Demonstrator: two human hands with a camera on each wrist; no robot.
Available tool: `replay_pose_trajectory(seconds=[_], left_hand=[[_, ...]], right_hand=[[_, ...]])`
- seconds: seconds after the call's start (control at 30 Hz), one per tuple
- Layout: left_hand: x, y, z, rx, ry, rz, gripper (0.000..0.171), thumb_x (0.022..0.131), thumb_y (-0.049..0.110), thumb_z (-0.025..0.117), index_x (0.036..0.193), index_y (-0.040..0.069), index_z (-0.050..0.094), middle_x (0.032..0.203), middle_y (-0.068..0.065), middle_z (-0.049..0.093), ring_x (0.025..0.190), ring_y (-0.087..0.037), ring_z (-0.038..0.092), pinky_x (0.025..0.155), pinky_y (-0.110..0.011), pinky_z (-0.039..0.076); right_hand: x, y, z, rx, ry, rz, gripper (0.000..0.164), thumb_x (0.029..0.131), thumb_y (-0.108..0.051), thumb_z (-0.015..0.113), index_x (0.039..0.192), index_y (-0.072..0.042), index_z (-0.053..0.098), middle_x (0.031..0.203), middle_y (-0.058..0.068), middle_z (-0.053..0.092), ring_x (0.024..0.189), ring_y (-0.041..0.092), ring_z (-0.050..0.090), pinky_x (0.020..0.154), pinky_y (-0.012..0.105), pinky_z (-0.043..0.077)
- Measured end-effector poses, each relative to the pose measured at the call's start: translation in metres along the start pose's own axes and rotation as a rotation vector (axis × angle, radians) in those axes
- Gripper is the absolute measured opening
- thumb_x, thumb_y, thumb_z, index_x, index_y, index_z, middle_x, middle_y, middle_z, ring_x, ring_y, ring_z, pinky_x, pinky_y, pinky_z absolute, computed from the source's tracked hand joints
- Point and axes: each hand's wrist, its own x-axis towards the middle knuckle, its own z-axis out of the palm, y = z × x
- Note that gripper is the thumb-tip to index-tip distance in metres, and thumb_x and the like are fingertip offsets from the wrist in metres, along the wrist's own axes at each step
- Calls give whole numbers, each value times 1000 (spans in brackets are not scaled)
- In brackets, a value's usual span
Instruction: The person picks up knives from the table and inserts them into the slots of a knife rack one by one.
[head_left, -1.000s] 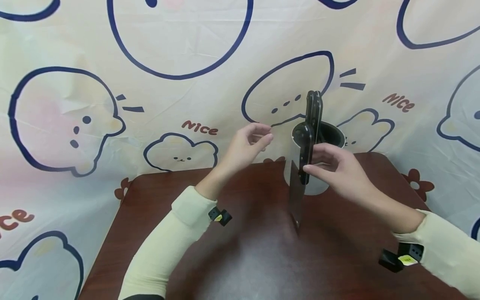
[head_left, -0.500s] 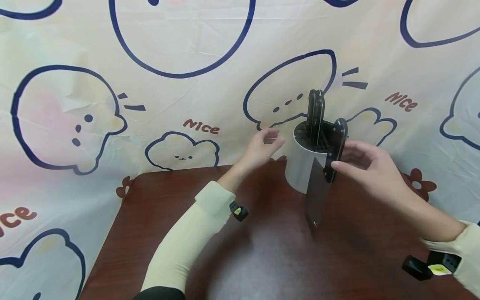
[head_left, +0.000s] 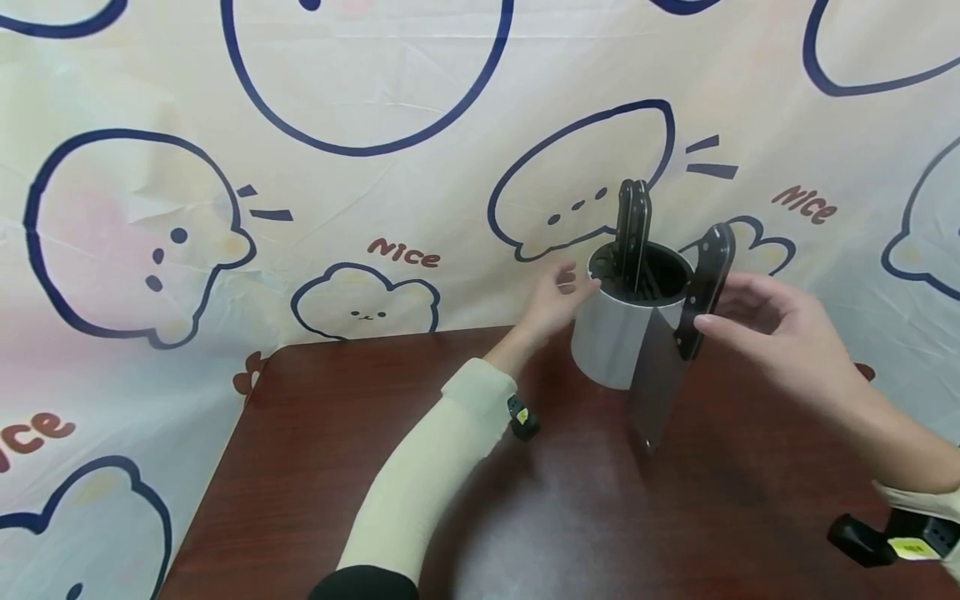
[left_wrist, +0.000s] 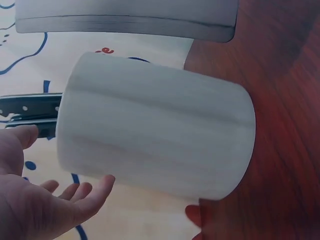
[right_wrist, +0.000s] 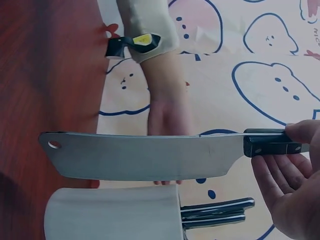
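Note:
My right hand [head_left: 780, 333] pinches the black riveted handle of a cleaver [right_wrist: 145, 156] between thumb and fingers. Its broad blade hangs downward in front of a white cylindrical knife holder [head_left: 606, 342], and in the right wrist view a hole shows near the blade's tip. Black handles of several knives [head_left: 632, 233] stick up from the holder's dark top. My left hand [head_left: 553, 302] is beside the holder's left side, fingers loosely bent and holding nothing; in the left wrist view its fingertips are right at the holder's wall [left_wrist: 155, 130].
The holder stands toward the back of a dark red-brown wooden table [head_left: 570, 517]. Behind the table hangs a pale cloth [head_left: 360, 200] with blue cartoon outlines. Each wrist wears a small black camera [head_left: 523, 417].
My right hand has carried the cleaver rightward, from in front of the holder to its right front. My left hand has moved right, up to the holder's left side.

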Motion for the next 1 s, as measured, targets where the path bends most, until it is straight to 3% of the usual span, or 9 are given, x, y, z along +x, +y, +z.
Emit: replay_pose_trajectory(seconds=[0.3,0.77,0.83,1.0], left_hand=[[2,-1,16,-48,58,-4,69,97,29,72,155,12,39,153,-12,47,138,-27,50,104,-39,50],[2,0,22,-99,52,27,57,95,16,74,146,6,52,149,-12,51,135,-28,52,104,-40,51],[3,1,22,-96,54,26,56,95,16,74,146,6,52,149,-12,52,135,-29,52,104,-40,51],[3,3,22,-97,56,6,56,95,16,74,146,8,53,149,-11,52,135,-28,53,104,-40,51]], right_hand=[[3,-5,-13,40,67,-42,32,95,-16,73,126,-14,64,102,-13,72,92,2,69,78,8,49],[18,-14,-42,20,207,-72,36,94,-15,74,130,-19,66,100,-20,69,90,-1,63,77,9,43],[22,-14,-46,69,213,-101,36,95,-10,72,130,-16,67,101,-17,70,92,2,64,78,10,43],[39,-18,-57,318,204,-203,37,95,4,66,131,-4,66,103,-3,74,98,9,67,84,12,46]])
